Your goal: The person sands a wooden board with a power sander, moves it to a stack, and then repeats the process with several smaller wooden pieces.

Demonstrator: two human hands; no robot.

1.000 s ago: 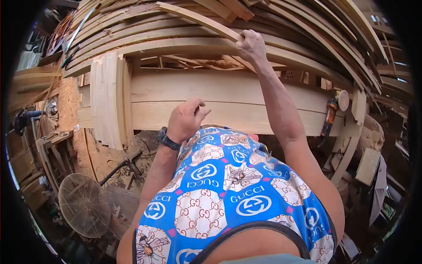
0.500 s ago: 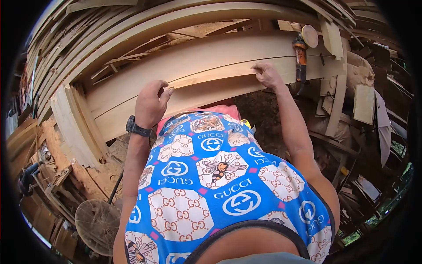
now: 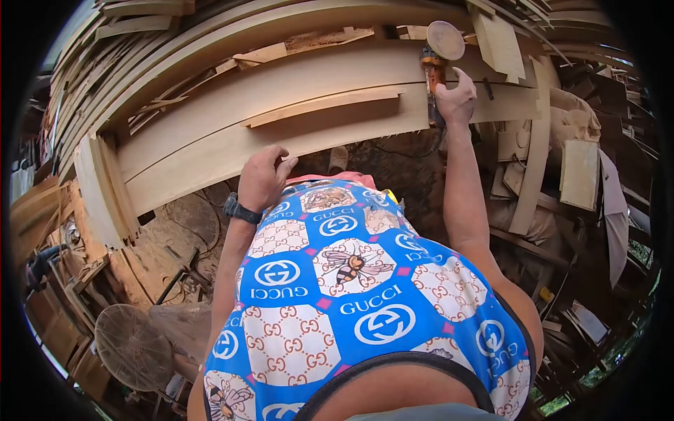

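Note:
My right hand (image 3: 458, 98) is beside an orange and black angle grinder (image 3: 434, 76) with a round, pale disc. Its thumb touches the grinder's body, while the fingers arc up and apart without wrapping around it. A narrow wooden strip (image 3: 323, 106) lies on the wide planks (image 3: 203, 144). My left hand (image 3: 262, 177), with a dark watch at the wrist, hovers over the planks' near edge below the strip's left end. Its fingers are loosely bent, the thumb stands apart from them, and nothing is between them.
Stacked long boards (image 3: 232, 52) curve along the far side. A bundle of upright pale boards (image 3: 105, 186) borders the left end. At lower left stands a round wire-guarded fan (image 3: 133, 347). Wood offcuts and a pale panel (image 3: 580, 175) are on the right.
Both hands have let go of the wooden strip, which now lies on the planks. My right hand has moved up to the grinder, which sits slightly further left. My left hand has drawn back.

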